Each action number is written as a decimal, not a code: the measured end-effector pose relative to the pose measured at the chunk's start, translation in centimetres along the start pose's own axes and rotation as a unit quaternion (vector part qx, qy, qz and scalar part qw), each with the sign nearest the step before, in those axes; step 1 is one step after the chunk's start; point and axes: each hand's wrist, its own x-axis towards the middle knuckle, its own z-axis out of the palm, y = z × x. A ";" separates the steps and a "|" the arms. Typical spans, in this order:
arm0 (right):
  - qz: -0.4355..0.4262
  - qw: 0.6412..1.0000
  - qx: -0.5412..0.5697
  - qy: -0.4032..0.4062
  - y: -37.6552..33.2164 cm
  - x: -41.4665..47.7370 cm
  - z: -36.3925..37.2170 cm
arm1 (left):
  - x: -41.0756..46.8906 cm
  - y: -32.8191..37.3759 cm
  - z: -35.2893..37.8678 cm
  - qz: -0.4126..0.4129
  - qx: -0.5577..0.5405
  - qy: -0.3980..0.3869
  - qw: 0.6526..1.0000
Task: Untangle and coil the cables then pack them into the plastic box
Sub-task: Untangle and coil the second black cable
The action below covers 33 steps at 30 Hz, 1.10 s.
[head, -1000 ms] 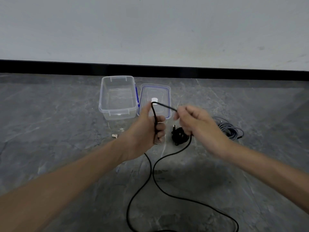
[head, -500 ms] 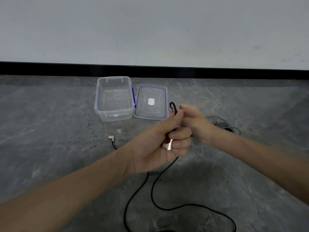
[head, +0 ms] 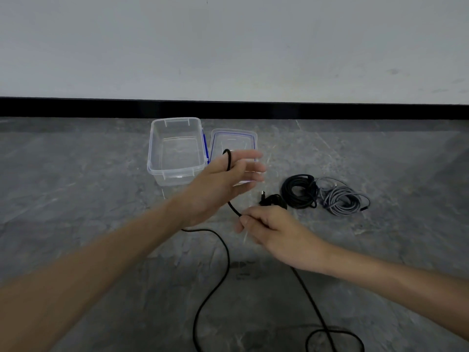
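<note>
The black cable [head: 229, 260] lies loose on the floor [head: 76, 199] close to me. It makes a ring at the near right, and a long bend runs up the middle. From there it goes up to my two hands.

My right hand [head: 274, 232] pinches the cable between thumb and fingers, low and near the floor. My left hand [head: 220, 184] is higher and farther out. Its fingers are straight and spread, and the cable hangs over it in one loop by the thumb. It looks blurry, so I can't tell more.

I think that loop could slip off, because the left hand does not hold it tight. The ring on the floor could also pull into a knot if I tug too fast.

Just past my right hand sits a small black coil [head: 275, 200]. A dark coil [head: 300, 191] and a grey coil [head: 341, 199] lie beside it, touching each other. A swinging cable could catch on them and mess them up.

Farther out is the plastic box [head: 175, 170], open with no cables in it. Its lid [head: 233, 138] lies flat right beside it. The floor to the left is bare, with lots of room there. The wall [head: 228, 47] stands behind the box.
</note>
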 end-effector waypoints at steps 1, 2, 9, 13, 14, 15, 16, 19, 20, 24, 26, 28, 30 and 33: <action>-0.003 1.000 -0.021 -0.001 -0.3 -0.2 -0.4 | 0.1 -0.2 -0.4 -0.010 0.006 0.003 1.000; -0.007 0.999 -0.040 -0.004 -0.7 -0.4 -0.7 | 0.1 -0.4 -0.5 -0.017 0.018 0.005 1.000; -0.067 0.985 -0.144 -0.060 -3.9 -1.1 -2.4 | -0.3 -1.6 0.0 0.014 0.200 0.015 0.980; -0.120 0.975 -0.186 -0.037 -5.1 -0.3 -4.6 | -1.3 -1.7 1.0 -0.024 0.170 -0.062 0.983; -0.131 0.974 -0.185 -0.029 -5.1 0.0 -5.1 | -1.5 -1.6 1.2 -0.034 0.145 -0.076 0.986; -0.139 0.973 -0.182 -0.022 -5.1 0.2 -5.4 | -1.6 -1.5 1.5 -0.049 0.108 -0.084 0.989; -0.147 0.973 -0.179 -0.014 -4.9 0.4 -5.6 | -1.8 -1.4 1.8 -0.071 0.068 -0.084 0.992; -0.152 0.978 -0.144 0.012 -4.6 0.8 -6.2 | -1.8 -0.9 2.5 -0.115 -0.033 -0.073 0.990; -0.147 0.982 -0.116 0.021 -4.6 0.9 -6.3 | -1.9 -0.7 2.6 -0.120 -0.042 -0.077 0.989; -0.120 0.992 -0.020 0.028 -4.3 1.5 -7.0 | -2.7 -0.8 3.1 -0.146 -0.069 -0.107 0.981; -0.112 0.994 -0.004 0.011 -4.1 2.0 -7.1 | -2.9 -0.7 3.3 -0.164 -0.104 -0.110 0.975; -0.101 0.995 0.018 0.005 -3.8 2.3 -7.4 | -2.9 -0.5 3.3 -0.168 -0.135 -0.114 0.970; -0.089 0.995 0.047 0.006 -3.4 2.5 -7.7 | -2.9 -0.2 3.4 -0.164 -0.137 -0.114 0.970; -0.070 0.994 0.079 0.004 -2.8 2.7 -7.9 | -3.0 0.3 3.7 -0.159 -0.130 -0.130 0.970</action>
